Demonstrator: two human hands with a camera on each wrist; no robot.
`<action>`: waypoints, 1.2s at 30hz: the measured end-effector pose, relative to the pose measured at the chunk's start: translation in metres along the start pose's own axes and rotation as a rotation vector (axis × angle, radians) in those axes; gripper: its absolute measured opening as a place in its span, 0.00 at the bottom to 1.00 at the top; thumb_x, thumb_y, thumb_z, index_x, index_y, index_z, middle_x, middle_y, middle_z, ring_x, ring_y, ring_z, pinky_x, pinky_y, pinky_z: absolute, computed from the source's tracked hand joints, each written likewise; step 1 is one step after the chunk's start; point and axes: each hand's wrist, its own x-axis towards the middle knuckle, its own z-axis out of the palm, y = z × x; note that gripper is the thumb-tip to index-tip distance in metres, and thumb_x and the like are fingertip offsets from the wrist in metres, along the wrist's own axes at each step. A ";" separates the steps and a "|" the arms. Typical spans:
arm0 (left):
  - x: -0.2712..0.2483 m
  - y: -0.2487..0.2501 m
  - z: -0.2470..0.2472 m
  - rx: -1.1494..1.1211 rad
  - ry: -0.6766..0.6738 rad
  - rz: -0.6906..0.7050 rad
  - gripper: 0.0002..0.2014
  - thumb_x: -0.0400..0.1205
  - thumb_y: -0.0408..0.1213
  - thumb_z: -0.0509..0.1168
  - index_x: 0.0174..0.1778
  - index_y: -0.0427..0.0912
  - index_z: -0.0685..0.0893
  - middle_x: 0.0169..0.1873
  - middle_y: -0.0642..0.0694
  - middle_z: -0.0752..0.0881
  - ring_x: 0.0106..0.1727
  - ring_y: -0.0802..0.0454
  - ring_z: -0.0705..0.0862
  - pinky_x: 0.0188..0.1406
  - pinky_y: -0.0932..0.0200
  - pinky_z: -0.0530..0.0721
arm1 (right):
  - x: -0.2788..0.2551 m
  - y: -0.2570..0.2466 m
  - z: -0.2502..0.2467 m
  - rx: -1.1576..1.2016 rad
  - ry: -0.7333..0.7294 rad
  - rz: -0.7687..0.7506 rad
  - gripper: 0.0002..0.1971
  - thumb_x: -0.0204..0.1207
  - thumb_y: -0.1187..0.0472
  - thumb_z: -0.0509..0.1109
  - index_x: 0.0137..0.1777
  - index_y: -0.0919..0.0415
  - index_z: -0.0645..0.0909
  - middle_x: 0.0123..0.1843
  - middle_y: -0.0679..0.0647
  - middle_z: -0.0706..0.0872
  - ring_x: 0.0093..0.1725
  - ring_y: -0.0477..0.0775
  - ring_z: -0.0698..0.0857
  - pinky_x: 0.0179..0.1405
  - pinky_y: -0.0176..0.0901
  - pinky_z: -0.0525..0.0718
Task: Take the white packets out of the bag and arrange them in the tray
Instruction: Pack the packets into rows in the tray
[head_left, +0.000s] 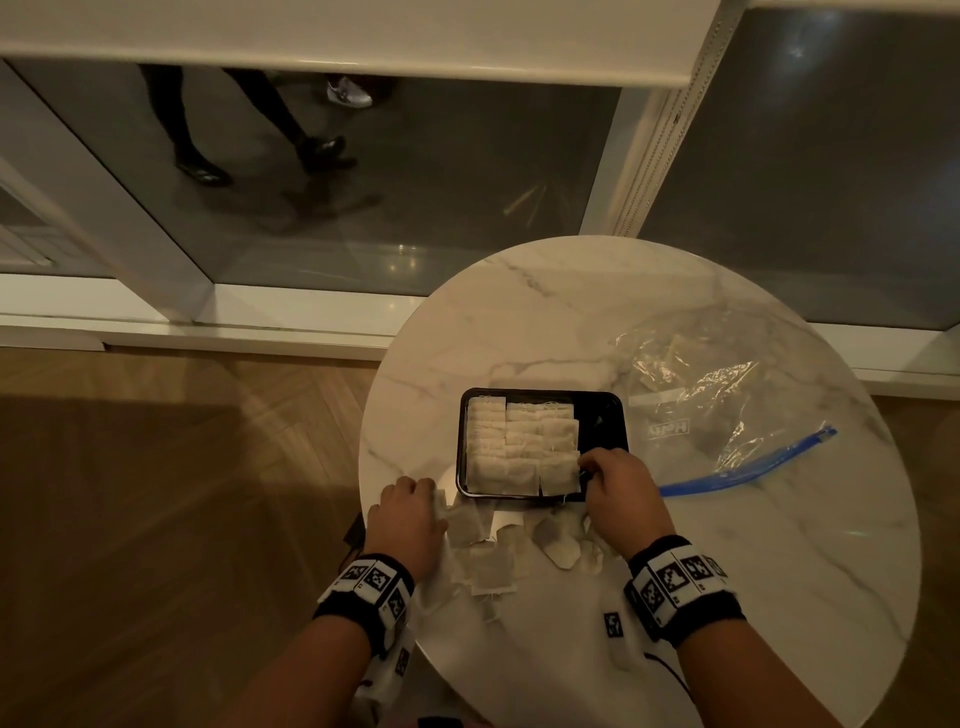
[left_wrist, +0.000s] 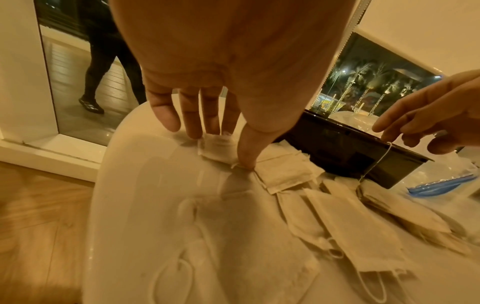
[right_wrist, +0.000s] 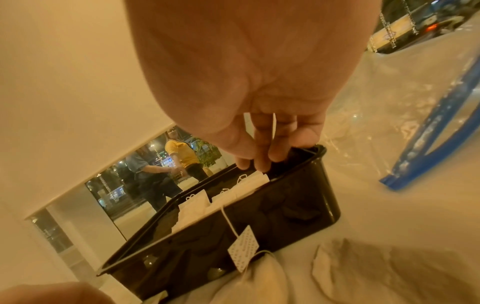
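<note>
A black tray (head_left: 602, 410) on the round marble table holds several white packets (head_left: 519, 441) laid in rows, with its right end bare. My right hand (head_left: 584, 465) is at the tray's near right corner. There its thumb and fingers (right_wrist: 253, 166) pinch the edge of a packet (right_wrist: 255, 181) inside the tray (right_wrist: 298, 205). Left of the tray, my left hand (head_left: 434, 501) pinches a small packet (left_wrist: 217, 148) lying on the table. Loose packets (head_left: 506, 551) are piled between my wrists. The clear bag (head_left: 727, 410) with a blue zip lies at the right.
A paper tag (right_wrist: 244, 246) on a string hangs over the tray's near wall. The table edge (head_left: 363, 467) runs just left of my left hand, with wooden floor below. Glass panels and a white sill stand beyond the table; a person walks behind the glass.
</note>
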 end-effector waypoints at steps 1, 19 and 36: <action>0.001 0.000 -0.001 0.002 0.001 -0.002 0.22 0.82 0.51 0.66 0.70 0.50 0.74 0.64 0.47 0.78 0.65 0.46 0.76 0.64 0.47 0.80 | -0.003 0.001 0.000 0.012 0.028 -0.009 0.12 0.78 0.69 0.64 0.56 0.57 0.85 0.50 0.52 0.83 0.53 0.54 0.81 0.51 0.47 0.83; -0.023 -0.018 -0.034 -0.623 -0.052 -0.023 0.03 0.79 0.43 0.75 0.39 0.53 0.89 0.33 0.53 0.90 0.37 0.58 0.87 0.39 0.61 0.86 | -0.039 -0.024 0.013 0.358 -0.024 -0.040 0.08 0.79 0.63 0.69 0.48 0.48 0.85 0.43 0.42 0.85 0.43 0.39 0.83 0.45 0.35 0.83; -0.020 0.049 -0.049 -0.790 0.089 0.174 0.02 0.82 0.43 0.70 0.48 0.51 0.87 0.41 0.56 0.88 0.44 0.62 0.85 0.46 0.66 0.84 | -0.027 -0.037 0.008 0.632 -0.109 0.076 0.04 0.81 0.60 0.71 0.50 0.52 0.88 0.40 0.48 0.89 0.39 0.44 0.87 0.38 0.38 0.86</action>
